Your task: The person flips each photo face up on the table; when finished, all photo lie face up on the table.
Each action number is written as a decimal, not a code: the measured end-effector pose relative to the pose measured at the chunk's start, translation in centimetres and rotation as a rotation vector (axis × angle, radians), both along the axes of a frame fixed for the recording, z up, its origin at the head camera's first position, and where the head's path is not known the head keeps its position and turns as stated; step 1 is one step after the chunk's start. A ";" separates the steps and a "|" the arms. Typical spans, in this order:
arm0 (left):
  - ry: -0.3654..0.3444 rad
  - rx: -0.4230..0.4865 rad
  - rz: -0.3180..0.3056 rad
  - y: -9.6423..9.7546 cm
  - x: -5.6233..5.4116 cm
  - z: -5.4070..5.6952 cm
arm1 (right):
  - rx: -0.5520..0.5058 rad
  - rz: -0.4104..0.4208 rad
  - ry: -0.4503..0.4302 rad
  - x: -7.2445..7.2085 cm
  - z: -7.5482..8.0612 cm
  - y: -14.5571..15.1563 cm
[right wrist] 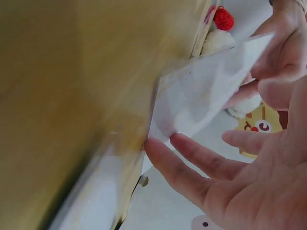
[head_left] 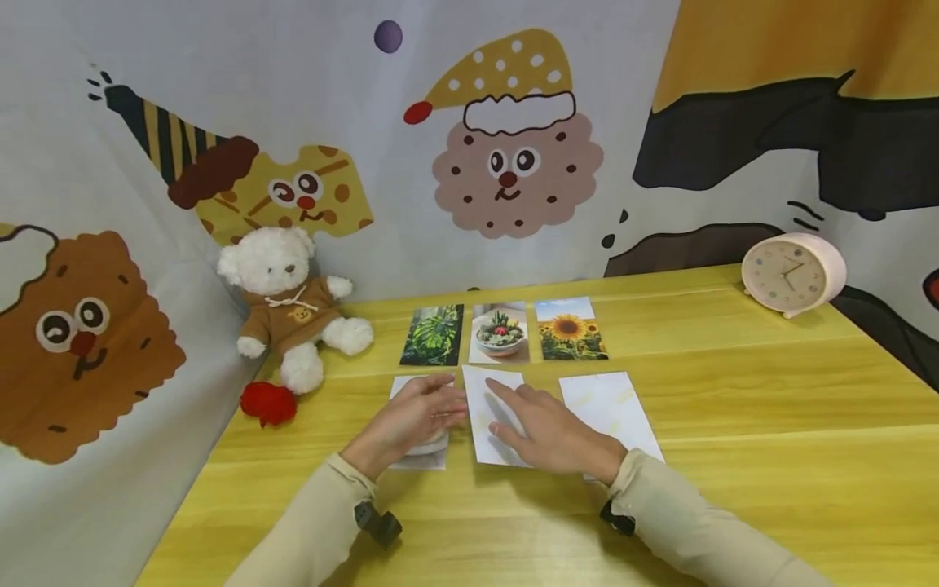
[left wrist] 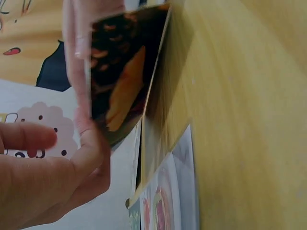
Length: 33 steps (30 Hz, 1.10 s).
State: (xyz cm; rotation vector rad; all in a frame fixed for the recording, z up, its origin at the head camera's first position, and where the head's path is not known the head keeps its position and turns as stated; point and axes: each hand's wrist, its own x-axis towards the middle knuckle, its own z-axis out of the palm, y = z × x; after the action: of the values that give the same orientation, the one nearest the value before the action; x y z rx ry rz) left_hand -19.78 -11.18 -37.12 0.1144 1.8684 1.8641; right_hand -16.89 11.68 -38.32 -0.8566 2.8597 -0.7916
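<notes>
A card (head_left: 484, 447) stands tilted off the table between the two hands, its white back toward the right hand. Its printed face (left wrist: 112, 60) is dark with orange and yellow shapes in the left wrist view. My left hand (head_left: 421, 412) is beside the card's left edge, fingers extended. Straight fingertips of my right hand (head_left: 557, 432) touch the white back. Under the left hand lies a face-up card (head_left: 420, 451), partly covered. To the right, a white-backed card (head_left: 612, 408) lies face down. Behind them are pictures of green leaves (head_left: 431, 336), potted cacti (head_left: 500, 334) and sunflowers (head_left: 572, 330).
A white teddy bear (head_left: 297, 314) in a brown hoodie sits at the back left, with a red object (head_left: 268, 403) by its foot. At the back right stands a pink clock (head_left: 792, 273). A printed curtain (head_left: 330, 73) hangs behind the yellow wooden table (head_left: 770, 424).
</notes>
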 end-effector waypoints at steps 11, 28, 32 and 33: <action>0.155 -0.053 -0.064 1.6 -0.7 -0.4 | -0.067 -0.005 -0.070 -0.2 0.5 -0.9; 0.097 0.040 -0.094 2.7 -1.2 -0.7 | -0.497 -0.027 -0.260 -0.6 1.6 0.1; 0.053 0.036 -0.107 2.8 -1.2 -0.2 | -0.634 -0.042 -0.333 -0.5 2.4 0.0; 0.054 0.033 -0.105 2.9 -1.3 -0.1 | -0.650 -0.050 -0.339 -0.5 2.5 0.0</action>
State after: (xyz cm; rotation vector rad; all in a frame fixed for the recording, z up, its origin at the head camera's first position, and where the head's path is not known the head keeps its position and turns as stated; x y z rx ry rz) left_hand -21.08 -8.32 -37.23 0.2712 1.8309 1.8379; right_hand -17.38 11.68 -35.82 -0.6032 2.3421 -1.7309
